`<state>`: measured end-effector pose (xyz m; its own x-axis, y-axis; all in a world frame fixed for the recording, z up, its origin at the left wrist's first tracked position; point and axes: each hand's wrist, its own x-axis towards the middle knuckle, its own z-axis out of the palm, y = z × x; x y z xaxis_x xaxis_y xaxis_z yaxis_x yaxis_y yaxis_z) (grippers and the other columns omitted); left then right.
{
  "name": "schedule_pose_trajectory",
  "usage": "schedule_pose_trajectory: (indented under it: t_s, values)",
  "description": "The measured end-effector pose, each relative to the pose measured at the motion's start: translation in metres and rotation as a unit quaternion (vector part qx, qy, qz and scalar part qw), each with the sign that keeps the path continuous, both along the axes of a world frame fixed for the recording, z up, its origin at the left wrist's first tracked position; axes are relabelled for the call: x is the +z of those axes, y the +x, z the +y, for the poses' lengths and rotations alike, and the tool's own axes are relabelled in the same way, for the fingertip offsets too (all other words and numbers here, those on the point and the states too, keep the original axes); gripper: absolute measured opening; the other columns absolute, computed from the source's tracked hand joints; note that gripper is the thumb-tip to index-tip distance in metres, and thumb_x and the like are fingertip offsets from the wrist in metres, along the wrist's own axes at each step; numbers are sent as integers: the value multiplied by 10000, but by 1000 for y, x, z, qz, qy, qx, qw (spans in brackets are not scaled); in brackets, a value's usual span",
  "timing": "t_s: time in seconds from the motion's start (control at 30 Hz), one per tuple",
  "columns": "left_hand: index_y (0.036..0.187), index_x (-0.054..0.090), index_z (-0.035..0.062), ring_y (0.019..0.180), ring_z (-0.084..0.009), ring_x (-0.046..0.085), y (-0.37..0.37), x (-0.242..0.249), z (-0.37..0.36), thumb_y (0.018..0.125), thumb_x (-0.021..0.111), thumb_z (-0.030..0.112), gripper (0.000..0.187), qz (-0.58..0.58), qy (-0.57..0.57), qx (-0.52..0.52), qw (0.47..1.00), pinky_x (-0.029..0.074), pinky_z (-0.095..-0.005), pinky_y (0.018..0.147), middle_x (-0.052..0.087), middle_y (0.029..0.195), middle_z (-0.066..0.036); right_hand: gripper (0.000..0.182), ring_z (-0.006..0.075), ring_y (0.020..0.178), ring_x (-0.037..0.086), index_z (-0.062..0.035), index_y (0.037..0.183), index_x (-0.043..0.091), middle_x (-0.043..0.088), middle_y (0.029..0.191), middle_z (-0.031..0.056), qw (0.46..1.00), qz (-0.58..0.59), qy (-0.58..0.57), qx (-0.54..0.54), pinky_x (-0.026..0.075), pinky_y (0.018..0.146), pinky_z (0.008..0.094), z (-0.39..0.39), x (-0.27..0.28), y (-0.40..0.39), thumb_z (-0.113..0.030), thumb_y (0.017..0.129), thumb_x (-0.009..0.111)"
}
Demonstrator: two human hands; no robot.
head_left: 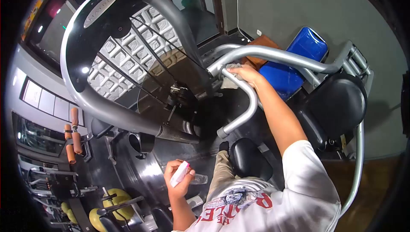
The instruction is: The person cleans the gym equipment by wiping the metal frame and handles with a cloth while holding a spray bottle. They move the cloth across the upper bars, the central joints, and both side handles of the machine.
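Observation:
My right hand (247, 74) is stretched out to the silver bar of the gym machine, its fingers closed on a grey cloth (232, 66) that lies against the tube near its upper bend. The curved silver handle (252, 101) runs down from there to an open end. Lower left, my left hand (180, 175) grips a clear spray bottle (200, 179) with a white and pink spray head (180, 173). The bottle points to the right, away from the machine.
A black padded seat (250, 159) stands before my body, and a black backrest (339, 104) is at the right. Behind the bars are a blue pad (309, 44) and a brown one (265, 46). The large machine frame (115, 114) curves along the left. Yellow balls (119, 204) lie lower left.

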<state>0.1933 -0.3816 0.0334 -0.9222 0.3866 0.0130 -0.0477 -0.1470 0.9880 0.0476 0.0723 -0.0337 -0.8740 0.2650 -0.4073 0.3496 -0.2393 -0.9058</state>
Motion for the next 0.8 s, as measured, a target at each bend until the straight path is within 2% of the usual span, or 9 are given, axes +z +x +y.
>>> schedule_pose_trajectory:
  t_s: [0.1, 0.17, 0.23, 0.3, 0.43, 0.5, 0.57, 0.7, 0.8]
  values:
    - [1025, 515, 24, 701, -128, 608, 8, -5, 5, 798, 712, -106, 329, 15, -2, -3, 1000, 518, -250, 587, 604, 896, -81, 353, 184, 887, 678, -23, 1148, 670, 709, 1025, 70, 991, 88, 86, -46, 554, 786, 356, 2, -24, 33, -216, 877, 787]
    - [1025, 520, 26, 701, -127, 607, 12, -9, 4, 798, 724, -98, 330, 8, -3, 7, 1000, 517, -251, 583, 605, 897, -81, 619, 383, 1066, 675, 42, 1315, 477, 676, 1150, 235, 946, 81, 312, -16, 545, 909, 440, -11, 11, 79, -225, 856, 794]
    - [1024, 533, 25, 703, -128, 612, 11, -16, 1, 802, 735, -84, 319, 0, -5, 27, 1000, 526, -256, 579, 613, 905, -81, 515, 508, 1131, 611, 26, 1259, 459, 582, 1252, 330, 901, 41, 432, 0, 534, 926, 492, -50, 56, 120, -164, 874, 744]
    - [1026, 539, 25, 703, -130, 615, 10, -21, -4, 804, 734, -81, 314, -26, -11, 49, 998, 532, -258, 581, 619, 903, -80, 420, 564, 1107, 570, 32, 1221, 452, 519, 1265, 357, 816, 122, 563, -48, 533, 896, 544, -75, 46, 136, -101, 894, 680]
    - [1028, 543, 29, 703, -129, 623, -7, -28, -3, 806, 737, -74, 313, -45, -35, 65, 996, 540, -260, 594, 629, 882, -70, 353, 489, 1004, 644, -11, 1176, 492, 553, 1143, 267, 731, -38, 681, 29, 567, 823, 550, -87, 53, 101, -111, 891, 675]
    - [1030, 544, 31, 701, -126, 626, -18, -24, 2, 806, 740, -70, 314, -37, -52, 52, 997, 541, -260, 597, 632, 870, -65, 252, 459, 962, 664, -22, 1148, 537, 572, 1136, 227, 671, -12, 740, 32, 589, 806, 491, -80, 33, 62, -118, 929, 615]
    - [1047, 536, 27, 709, -138, 636, -26, -17, 18, 797, 735, -90, 341, -7, -43, 54, 998, 542, -267, 615, 634, 893, -82, 526, 446, 1031, 657, 36, 1259, 491, 602, 1145, 278, 705, -102, 696, 90, 559, 899, 500, -74, 39, 14, -171, 848, 745]
    - [1078, 555, 11, 776, -143, 653, -26, 7, 58, 778, 719, -174, 389, 80, 44, -99, 991, 554, -271, 733, 646, 995, -126, 722, 415, 1149, 667, 144, 1318, 437, 650, 1189, 372, 803, -101, 551, 203, 545, 953, 454, -35, 67, -38, -258, 826, 780]
    - [1078, 550, 3, 848, -165, 657, -14, 16, 73, 782, 710, -167, 377, 72, 73, -146, 984, 536, -291, 768, 648, 1025, -141, 800, 449, 1143, 656, 161, 1263, 450, 654, 1171, 370, 835, -45, 524, 163, 528, 967, 479, -18, 55, -24, -385, 806, 815]
